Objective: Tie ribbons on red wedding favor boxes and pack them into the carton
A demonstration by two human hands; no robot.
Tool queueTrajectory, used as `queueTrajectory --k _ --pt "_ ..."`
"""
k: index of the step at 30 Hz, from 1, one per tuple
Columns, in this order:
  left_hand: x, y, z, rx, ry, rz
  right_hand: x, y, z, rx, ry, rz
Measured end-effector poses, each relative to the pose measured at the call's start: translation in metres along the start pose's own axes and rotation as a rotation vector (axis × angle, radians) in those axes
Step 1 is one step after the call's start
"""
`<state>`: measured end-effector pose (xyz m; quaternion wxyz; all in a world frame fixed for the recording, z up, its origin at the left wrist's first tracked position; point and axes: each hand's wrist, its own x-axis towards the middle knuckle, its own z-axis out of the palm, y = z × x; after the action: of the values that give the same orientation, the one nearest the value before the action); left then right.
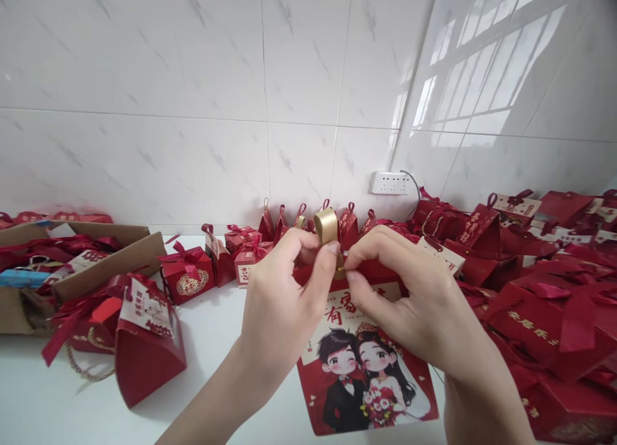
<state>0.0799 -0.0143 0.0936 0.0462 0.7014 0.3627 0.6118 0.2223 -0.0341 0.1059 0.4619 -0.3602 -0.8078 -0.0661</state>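
Note:
A loop of gold ribbon [326,226] stands up at the top of a red gift box [308,406] printed with a cartoon bride and groom. My left hand [292,290] is closed, pinching the loop between thumb and forefinger. My right hand [407,287] is closed too, its thumb and forefinger pressed together at the lower part of the ribbon, just right of the loop. The box's top edge is partly hidden behind my hands.
An open cardboard carton [110,255] with ribbons and boxes stands at left, near a red wedge-shaped box [149,361]. Red boxes [535,316] are heaped at right, and small ones line the tiled wall [193,162]. A white power strip [389,182] sits against the wall.

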Motion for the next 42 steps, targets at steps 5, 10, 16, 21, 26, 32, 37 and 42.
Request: queueTrajectory --k 5,10,16,21,26,32,37,42 --pt "0.000 -0.001 0.000 -0.001 0.003 0.002 0.000 0.001 0.001 0.016 -0.001 0.013" --pt "0.000 -0.001 0.001 -0.011 -0.003 -0.006 -0.001 0.002 0.001 0.015 -0.004 0.019" --pt "0.001 -0.003 0.003 -0.041 -0.005 -0.028 -0.001 0.002 0.000 0.034 -0.006 0.031" --pt "0.002 -0.005 0.005 -0.041 -0.004 -0.024 -0.001 0.001 -0.002 0.011 -0.021 0.063" --pt "0.002 -0.004 0.004 -0.013 0.018 -0.005 -0.001 0.003 0.003 0.123 0.058 0.148" --pt "0.000 -0.001 0.001 -0.029 0.043 0.081 0.002 0.001 0.003 0.175 -0.012 0.338" --pt "-0.001 -0.006 0.006 -0.026 -0.012 0.010 0.002 0.006 -0.006 0.110 -0.100 0.270" --pt "-0.001 -0.009 0.013 -0.084 -0.067 -0.070 0.003 0.013 -0.009 0.113 -0.156 0.259"
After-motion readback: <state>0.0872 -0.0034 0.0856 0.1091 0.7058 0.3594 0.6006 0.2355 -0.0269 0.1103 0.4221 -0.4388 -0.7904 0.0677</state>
